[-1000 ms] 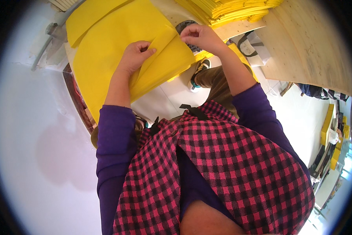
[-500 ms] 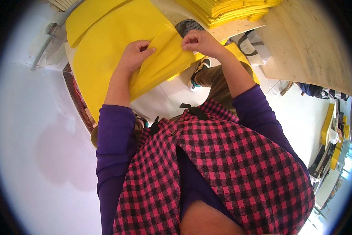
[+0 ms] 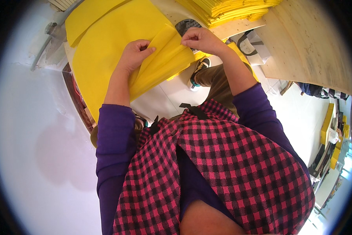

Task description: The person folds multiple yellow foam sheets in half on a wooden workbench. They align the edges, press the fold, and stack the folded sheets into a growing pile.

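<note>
1. Yellow sheets [image 3: 101, 55] lie layered, left of a yellow stack [image 3: 226, 11].
2. Left hand [image 3: 135, 56] rests on them; whether its fingers grip, I cannot tell.
3. Right hand [image 3: 201, 40] pinches their right edge, fingers together.

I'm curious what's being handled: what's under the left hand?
Yellow sheets lie under the left hand, showing around it; whatever it covers directly can't be seen.
</note>
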The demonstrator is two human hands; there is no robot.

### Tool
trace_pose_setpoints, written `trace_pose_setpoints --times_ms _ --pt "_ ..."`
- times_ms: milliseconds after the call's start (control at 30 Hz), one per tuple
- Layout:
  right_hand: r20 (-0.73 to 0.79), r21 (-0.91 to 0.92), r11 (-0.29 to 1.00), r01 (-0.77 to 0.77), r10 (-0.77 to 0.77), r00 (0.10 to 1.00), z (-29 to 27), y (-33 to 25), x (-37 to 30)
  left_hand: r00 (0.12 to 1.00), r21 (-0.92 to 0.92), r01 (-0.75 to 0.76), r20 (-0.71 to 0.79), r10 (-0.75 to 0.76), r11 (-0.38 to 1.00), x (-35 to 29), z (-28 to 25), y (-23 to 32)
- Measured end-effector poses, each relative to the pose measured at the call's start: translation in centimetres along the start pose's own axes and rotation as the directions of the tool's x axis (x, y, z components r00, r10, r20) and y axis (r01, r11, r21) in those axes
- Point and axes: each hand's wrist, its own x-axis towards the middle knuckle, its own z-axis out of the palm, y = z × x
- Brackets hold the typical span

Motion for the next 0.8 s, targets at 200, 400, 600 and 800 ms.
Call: trace_pose_setpoints --times_ms 200,400,600,800 --pt "0.017 -0.013 0.999 -0.032 0.032 0.999 -0.2 -0.7 0.2 1.000 -0.019 -0.002 0.007 0.003 1.000 0.0 0.0 0.0" --pt "-0.008 -0.036 0.999 -0.020 0.019 1.000 -0.3 -1.0 0.7 1.000 -0.035 0.011 0.015 -0.011 0.999 0.0 0.0 0.0" --pt "-0.074 -0.097 0.993 0.071 -0.078 0.994 0.0 -1.6 2.0 1.000 0.027 -0.015 0.008 0.015 1.000 0.1 0.0 0.0" --pt "-0.107 -0.304 0.927 0.218 -0.260 0.960 0.1 -3.1 4.1 1.000 -0.021 -0.002 0.006 0.002 1.000 -0.4 0.0 0.8"
